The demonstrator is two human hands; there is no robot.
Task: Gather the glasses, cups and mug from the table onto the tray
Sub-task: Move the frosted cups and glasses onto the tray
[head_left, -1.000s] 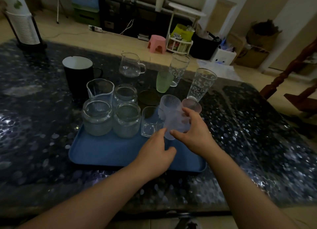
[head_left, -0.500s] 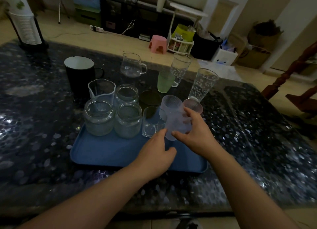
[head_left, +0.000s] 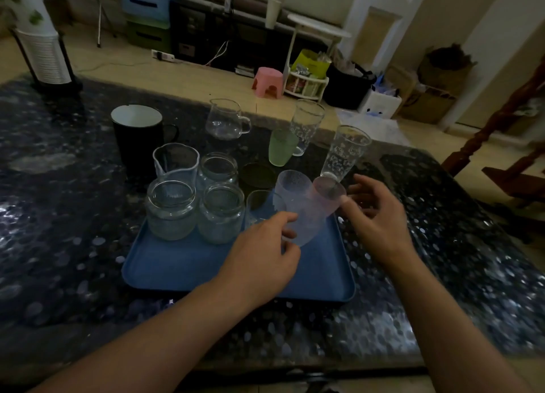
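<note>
Since the earlier frame, our right hand has let go of the frosted cup and drawn back, its fingers now spread and holding nothing. Our left hand pinches that cup near its base, tilted over the blue tray, with a pink cup just beside it. Jars stand on the tray; the black mug and green cup remain on the bench. We can read no writing anywhere.
</note>
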